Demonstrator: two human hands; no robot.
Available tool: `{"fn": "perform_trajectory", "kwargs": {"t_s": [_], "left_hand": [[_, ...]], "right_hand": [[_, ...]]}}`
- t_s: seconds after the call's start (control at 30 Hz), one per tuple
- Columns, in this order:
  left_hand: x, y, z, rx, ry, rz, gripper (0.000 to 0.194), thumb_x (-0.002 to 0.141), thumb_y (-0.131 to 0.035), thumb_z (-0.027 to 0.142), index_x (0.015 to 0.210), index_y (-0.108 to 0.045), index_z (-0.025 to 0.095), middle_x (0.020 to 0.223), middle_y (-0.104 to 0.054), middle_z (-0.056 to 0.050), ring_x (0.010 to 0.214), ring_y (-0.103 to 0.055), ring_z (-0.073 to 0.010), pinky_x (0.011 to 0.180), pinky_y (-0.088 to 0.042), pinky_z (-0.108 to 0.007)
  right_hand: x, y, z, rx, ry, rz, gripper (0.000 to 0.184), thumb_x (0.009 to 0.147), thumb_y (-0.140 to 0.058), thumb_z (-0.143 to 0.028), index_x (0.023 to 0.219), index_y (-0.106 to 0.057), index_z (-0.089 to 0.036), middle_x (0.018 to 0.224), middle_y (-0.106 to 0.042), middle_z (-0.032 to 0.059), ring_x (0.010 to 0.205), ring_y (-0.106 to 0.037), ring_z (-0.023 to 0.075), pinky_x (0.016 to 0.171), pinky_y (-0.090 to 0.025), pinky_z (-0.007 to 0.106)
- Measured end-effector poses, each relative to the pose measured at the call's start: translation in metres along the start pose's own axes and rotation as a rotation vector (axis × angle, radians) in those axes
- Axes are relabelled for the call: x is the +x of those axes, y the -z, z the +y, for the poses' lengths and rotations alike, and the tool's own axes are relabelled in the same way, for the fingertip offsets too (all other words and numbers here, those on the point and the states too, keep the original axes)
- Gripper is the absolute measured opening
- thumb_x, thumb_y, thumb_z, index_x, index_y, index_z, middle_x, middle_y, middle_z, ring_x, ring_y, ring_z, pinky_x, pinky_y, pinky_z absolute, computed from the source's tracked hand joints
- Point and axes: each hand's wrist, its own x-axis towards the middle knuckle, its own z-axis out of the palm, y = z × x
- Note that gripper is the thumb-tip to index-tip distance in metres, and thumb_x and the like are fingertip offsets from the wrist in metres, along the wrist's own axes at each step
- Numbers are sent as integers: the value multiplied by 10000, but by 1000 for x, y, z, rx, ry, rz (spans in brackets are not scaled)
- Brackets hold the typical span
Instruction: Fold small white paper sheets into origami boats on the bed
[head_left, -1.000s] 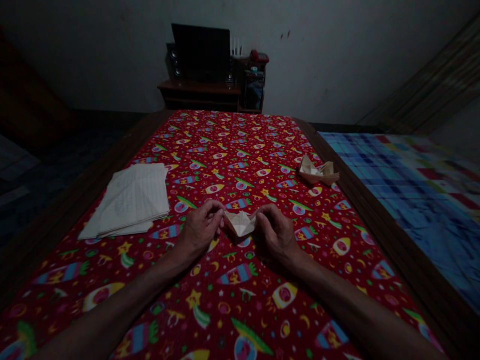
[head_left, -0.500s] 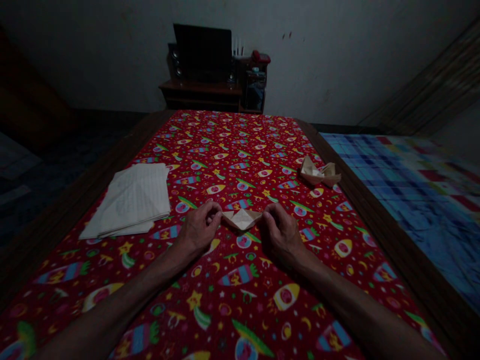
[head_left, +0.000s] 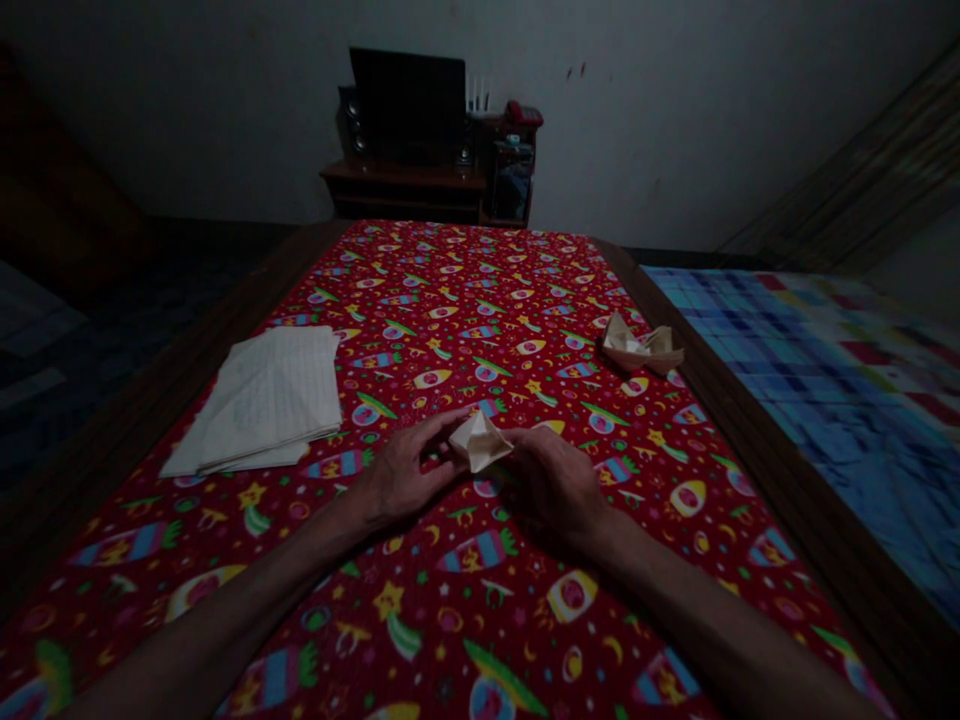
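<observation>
A small folded paper boat (head_left: pixel 480 444) in pale cream paper sits between my two hands, near the middle of the head view. My left hand (head_left: pixel 412 465) has its thumb and fingers around the boat's left end. From the other side my right hand (head_left: pixel 561 478) pinches the right tip; some of its fingers are hidden beneath the hand. Beyond my right hand, another folded paper boat (head_left: pixel 642 350) rests on the cloth near the table's right edge. Several loose sheets of paper (head_left: pixel 266 395) lie stacked to the left, the top one showing faint lines.
A red cloth (head_left: pixel 450 590) with rocket and star prints covers the table, framed by dark wooden edges (head_left: pixel 731 420). Against the far wall stand a black monitor (head_left: pixel 409 105), speakers and a red telephone (head_left: pixel 523 114). A blue checked cloth (head_left: pixel 810 420) spreads to the right.
The paper boat in my hands was stretched wide between its tips and is now turned and more compact. My hands have come closer together, the left fingers extending around it.
</observation>
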Motion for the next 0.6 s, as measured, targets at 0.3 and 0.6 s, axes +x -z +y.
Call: {"fn": "perform_trajectory", "kwargs": {"t_s": [0.3,0.6], "left_hand": [[1,3,0,67,-205,157,321,747,-703,239,1042,-590,182,1035,-595,-70,960,-578,-182,793,-496,-279],[3,2,-2,83,-268,149,31,814,-572,135,810,-575,165,895,-601,-53,841,-583,-148,736,-463,-248]], "right_hand": [[-1,-1,3,-43,54,14,274,878,-457,-191,1145,-516,-181,912,-652,91,847,-615,198,721,-494,309],[1,-1,2,-78,-7,40,137,900,-413,-199,992,-514,-186,807,-629,61,707,-599,166,609,-458,261]]}}
